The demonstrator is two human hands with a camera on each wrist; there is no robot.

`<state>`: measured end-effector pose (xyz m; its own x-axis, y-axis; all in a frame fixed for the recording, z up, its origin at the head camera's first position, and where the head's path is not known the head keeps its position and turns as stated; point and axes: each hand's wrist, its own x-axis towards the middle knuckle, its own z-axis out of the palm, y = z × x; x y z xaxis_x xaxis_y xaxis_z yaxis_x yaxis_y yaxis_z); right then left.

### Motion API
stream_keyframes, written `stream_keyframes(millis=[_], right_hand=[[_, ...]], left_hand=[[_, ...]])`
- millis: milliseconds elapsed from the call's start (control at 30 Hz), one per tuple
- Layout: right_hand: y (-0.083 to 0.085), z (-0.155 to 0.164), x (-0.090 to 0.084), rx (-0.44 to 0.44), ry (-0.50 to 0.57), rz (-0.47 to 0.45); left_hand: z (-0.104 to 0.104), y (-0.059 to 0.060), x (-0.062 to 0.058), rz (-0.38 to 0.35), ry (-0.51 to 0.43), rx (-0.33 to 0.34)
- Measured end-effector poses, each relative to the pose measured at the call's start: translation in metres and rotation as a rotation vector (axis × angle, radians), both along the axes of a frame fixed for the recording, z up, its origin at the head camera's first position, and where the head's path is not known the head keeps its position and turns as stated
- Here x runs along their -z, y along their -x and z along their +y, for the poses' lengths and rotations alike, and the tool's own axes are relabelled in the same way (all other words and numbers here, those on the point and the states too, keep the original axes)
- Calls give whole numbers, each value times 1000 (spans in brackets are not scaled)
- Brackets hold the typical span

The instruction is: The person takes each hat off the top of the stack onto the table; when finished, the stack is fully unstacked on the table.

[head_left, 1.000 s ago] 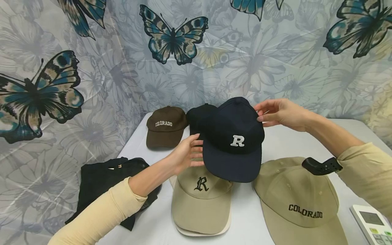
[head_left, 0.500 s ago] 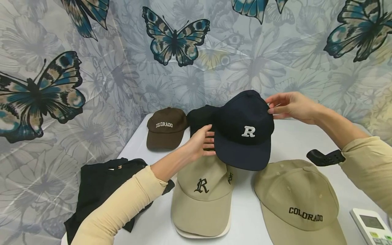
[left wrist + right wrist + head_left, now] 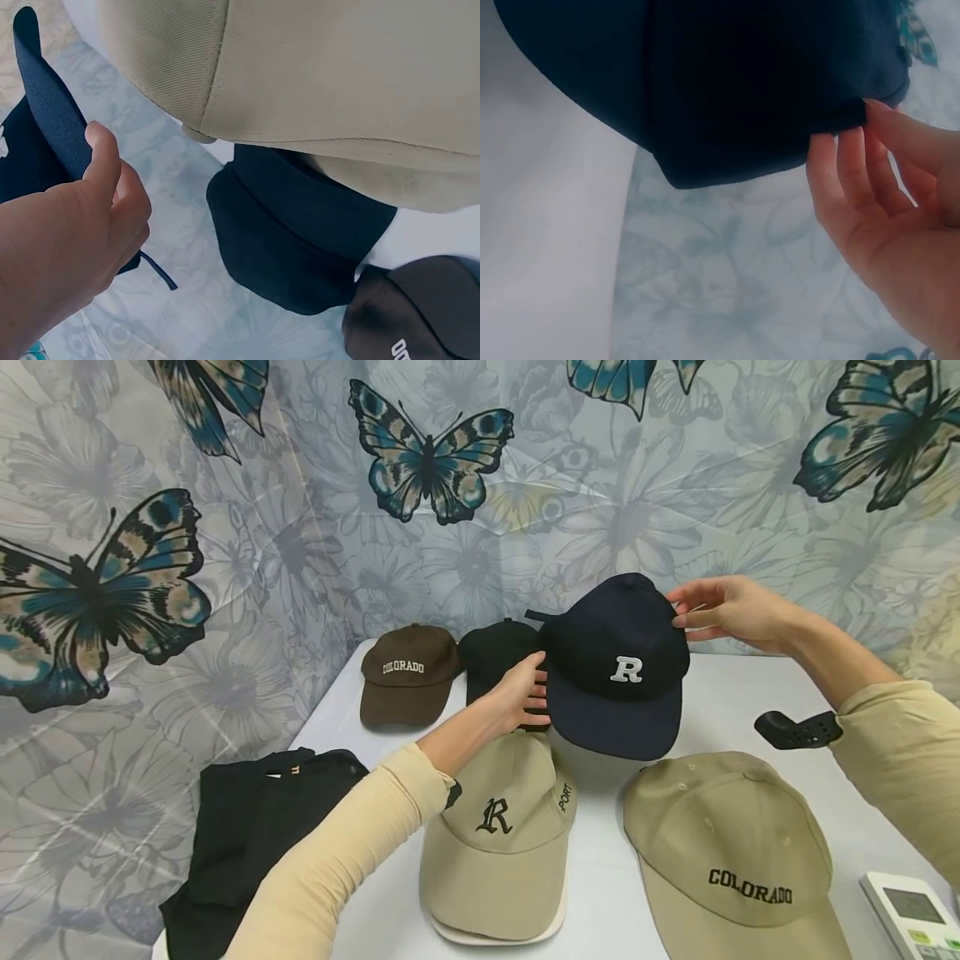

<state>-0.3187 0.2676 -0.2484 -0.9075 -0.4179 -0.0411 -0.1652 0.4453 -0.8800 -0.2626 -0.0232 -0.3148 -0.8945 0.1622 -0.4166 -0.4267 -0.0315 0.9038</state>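
A navy baseball cap (image 3: 600,631) with a white R is held up over the back half of the table, brim toward the camera. Its right rear edge is pinched between the thumb and fingers of my right hand (image 3: 738,610), as the right wrist view confirms. At the cap's left edge is my left hand (image 3: 517,697), fingers mostly straight with tips at the side of the brim, thumb held apart. The left wrist view has this hand (image 3: 67,225) beside the brim, with a thin strap hanging nearby. Below lies a tan cap (image 3: 495,885) with a black R, stacked over a cream one.
A brown COLORADO cap (image 3: 408,668) and a black cap (image 3: 491,652) stand at the back left. At front right lie a tan COLORADO cap (image 3: 727,835) and a white remote control (image 3: 911,906). Folded black clothing (image 3: 255,835) is at left. A butterfly-print cloth (image 3: 450,560) hangs behind.
Both hands have carried the navy cap to the right and farther back, uncovering the tan R cap and the lettering on its side. The other caps stay put.
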Motion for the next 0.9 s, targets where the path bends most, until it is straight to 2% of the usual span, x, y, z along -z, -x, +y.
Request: stream_keyframes(millis=[233,567,900], right_hand=[[8,10,5,28,-5,13],[19,18,14,30,-46,35],[30,27,32,54,-79,51]], left_hand=[[11,10,2,-5,-21,-19],[28,21,14,-21,-52,-63],[63,25,29,-44,-23,-265]])
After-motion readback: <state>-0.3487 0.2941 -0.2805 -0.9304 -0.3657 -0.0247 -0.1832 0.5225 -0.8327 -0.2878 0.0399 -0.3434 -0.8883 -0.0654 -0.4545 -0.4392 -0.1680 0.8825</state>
